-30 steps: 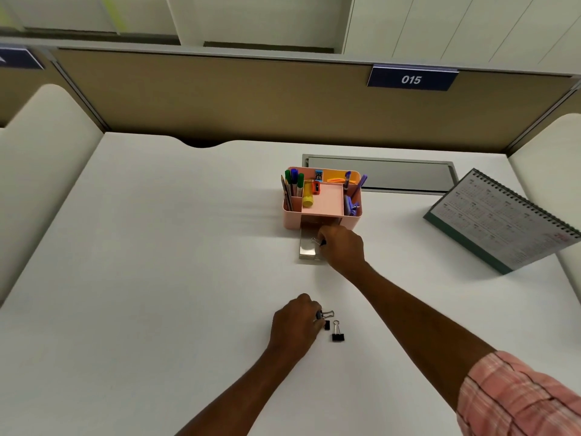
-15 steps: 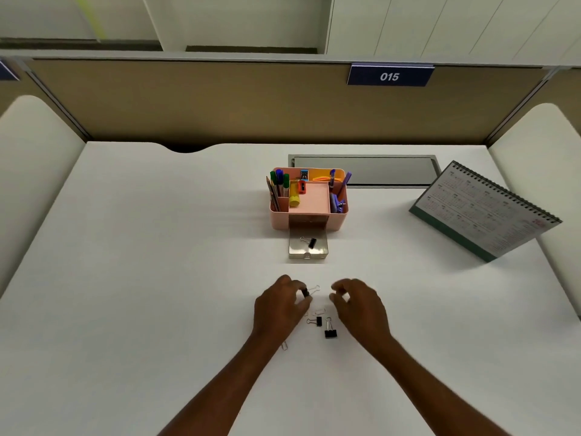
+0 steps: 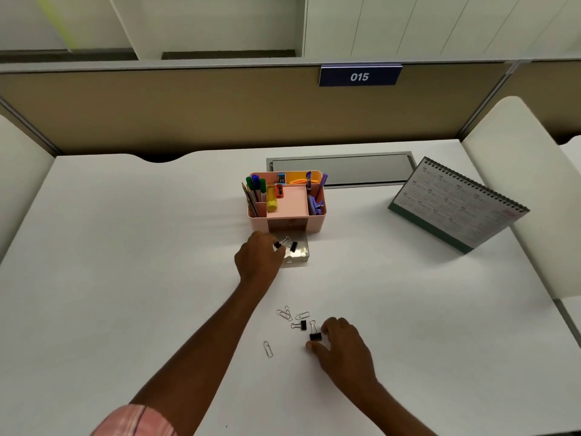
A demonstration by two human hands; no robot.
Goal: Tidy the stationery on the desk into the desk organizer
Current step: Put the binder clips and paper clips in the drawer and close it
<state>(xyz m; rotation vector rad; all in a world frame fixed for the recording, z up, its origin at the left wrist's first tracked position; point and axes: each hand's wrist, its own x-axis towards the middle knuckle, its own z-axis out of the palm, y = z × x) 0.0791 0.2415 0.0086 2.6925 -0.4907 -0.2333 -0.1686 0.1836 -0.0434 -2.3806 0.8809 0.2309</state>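
The pink desk organizer (image 3: 317, 222) stands mid-desk with pens, markers and a glue stick inside, and its clear drawer (image 3: 301, 257) is pulled out toward me. One black binder clip (image 3: 294, 246) lies in the drawer. My left hand (image 3: 258, 261) reaches over the drawer's left side and pinches a small black binder clip (image 3: 277, 245) at its fingertips. Nearer to me, my right hand (image 3: 342, 349) pinches a larger black binder clip (image 3: 315, 336) on the desk between thumb and fingers. Another small binder clip (image 3: 301, 325) and three paper clips (image 3: 284, 313) lie beside it.
A spiral desk calendar (image 3: 456, 202) stands at the right. A grey cable hatch (image 3: 342, 167) sits behind the organizer. One more paper clip (image 3: 268, 349) lies apart to the left of my right hand. Padded dividers flank the white desk.
My left hand carried its binder clip from the loose pile forward to the drawer. My right hand dropped onto the larger binder clip. The camera tilted slightly.
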